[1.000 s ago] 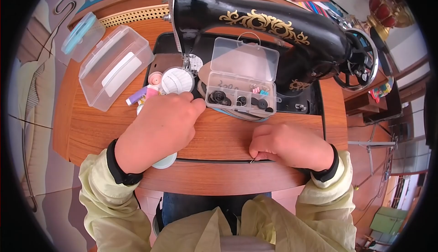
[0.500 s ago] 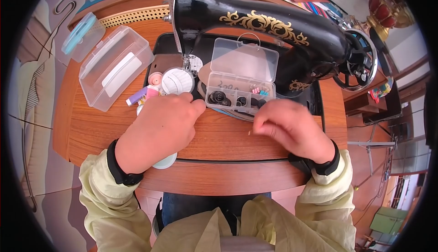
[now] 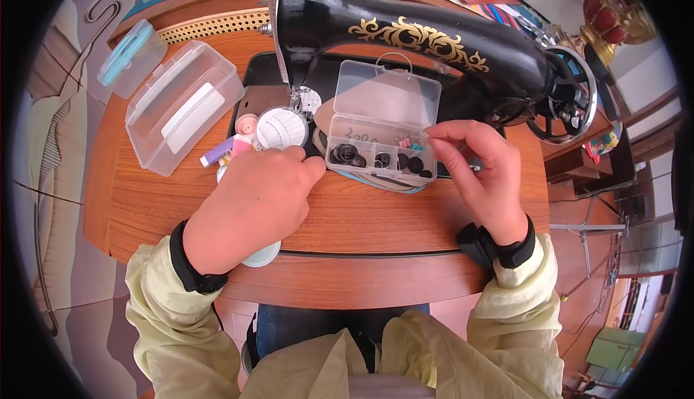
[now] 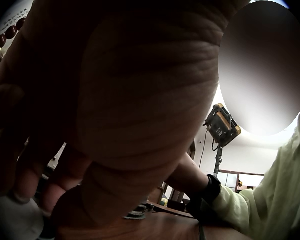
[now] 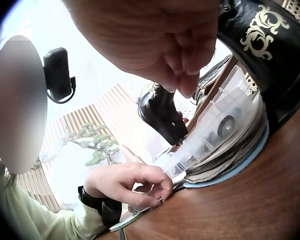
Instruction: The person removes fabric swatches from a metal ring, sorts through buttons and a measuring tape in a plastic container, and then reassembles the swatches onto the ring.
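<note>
My right hand [image 3: 481,168] is at the right end of a clear compartment box [image 3: 383,128], thumb and forefinger drawn together over small pink and teal pieces [image 3: 410,143]. I cannot tell whether anything small is between those fingertips. Black buttons [image 3: 347,155] fill the front compartments; the lid stands raised. My left hand [image 3: 249,200] rests with loosely bent fingers by a round white container [image 3: 282,129], a pink spool [image 3: 246,124] and a purple tube [image 3: 216,152]. In the right wrist view, the left hand [image 5: 130,185] hovers low by the tabletop.
A black sewing machine [image 3: 405,23] with gold ornament stands behind the box. Layered fabric pieces [image 3: 376,181] lie beneath the box. At left are a clear plastic case [image 3: 184,110] and a blue-lidded box [image 3: 130,56]. A pale green disc [image 3: 262,255] lies near the front edge.
My right hand has risen from the table's front, where it pinched a small thin metallic piece, and moved forward to the right end of the box. My left hand has stayed put.
</note>
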The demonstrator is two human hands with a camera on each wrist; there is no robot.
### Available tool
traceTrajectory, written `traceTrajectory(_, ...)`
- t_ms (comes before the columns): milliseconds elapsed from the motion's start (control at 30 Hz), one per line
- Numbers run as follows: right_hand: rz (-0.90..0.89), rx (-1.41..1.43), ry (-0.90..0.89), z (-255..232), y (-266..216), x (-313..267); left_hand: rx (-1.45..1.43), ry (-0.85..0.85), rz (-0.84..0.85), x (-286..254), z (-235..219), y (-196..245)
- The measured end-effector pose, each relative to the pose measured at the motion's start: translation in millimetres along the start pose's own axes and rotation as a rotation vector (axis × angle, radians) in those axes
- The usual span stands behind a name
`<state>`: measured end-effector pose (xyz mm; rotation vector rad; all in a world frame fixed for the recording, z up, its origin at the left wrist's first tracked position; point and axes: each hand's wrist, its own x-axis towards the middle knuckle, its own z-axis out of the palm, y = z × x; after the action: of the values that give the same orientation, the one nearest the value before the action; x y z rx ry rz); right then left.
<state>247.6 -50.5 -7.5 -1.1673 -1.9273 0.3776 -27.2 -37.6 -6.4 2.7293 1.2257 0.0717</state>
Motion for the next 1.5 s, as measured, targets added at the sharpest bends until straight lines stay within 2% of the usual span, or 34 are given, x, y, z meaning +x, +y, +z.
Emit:
traceTrajectory(133, 0.037, 0.02, -0.016, 0.8, 0.3, -0.4, -0.008, 0.006, -0.027, -2.2, -4.4, 1.9)
traceTrajectory(233, 0.114, 0.094, 0.053, 3.3, -5.7, 0.7, -0.002, 0.011, -0.054, -3.5, -6.9, 0.4)
traceTrajectory(467, 0.115, 0.241, 0.068, 6.6, 11.4, -0.5, 0.028, 0.02, -0.085, -1.3, -9.8, 5.0)
traceTrajectory(600, 0.114, 0.304, 0.085, 6.2, 20.3, -3.1, 0.088, -0.054, -0.158, 0.6, -1.8, 9.5)
traceTrajectory(700, 0.074, 0.329, 0.099, 6.9, 22.0, -4.0, 0.097, -0.076, -0.123, 2.0, -4.9, 11.9)
traceTrajectory(800, 0.078, 0.318, 0.112, 5.4, 23.7, -3.9, 0.111, 0.006, -0.058, 1.5, -10.2, 14.9)
traceTrajectory(900, 0.088, 0.322, 0.112, 6.2, 30.6, -5.1, 0.096, 0.115, -0.067, -7.0, -15.9, 21.3)
traceTrajectory(1000, 0.089, 0.34, 0.095, 6.2, 31.9, -5.4, 0.164, 0.136, -0.185, -14.4, -12.4, 24.8)
traceTrajectory(1200, 0.022, 0.359, 0.084, 10.5, 32.7, -5.7, 0.183, 0.176, -0.22, -19.3, -2.4, 19.6)
traceTrajectory(1300, 0.003, 0.351, 0.087, 9.0, 34.9, -5.5, 0.018, 0.299, -0.241, -20.2, 0.6, 10.6)
traceTrajectory(1400, 0.023, 0.348, 0.081, 5.5, 36.3, -6.0, 0.044, 0.446, -0.152, -22.3, -14.7, 6.3)
traceTrajectory(1500, 0.041, 0.34, 0.075, 4.9, 36.8, -6.6, -0.075, 0.559, -0.281, -24.6, -32.8, 2.6)
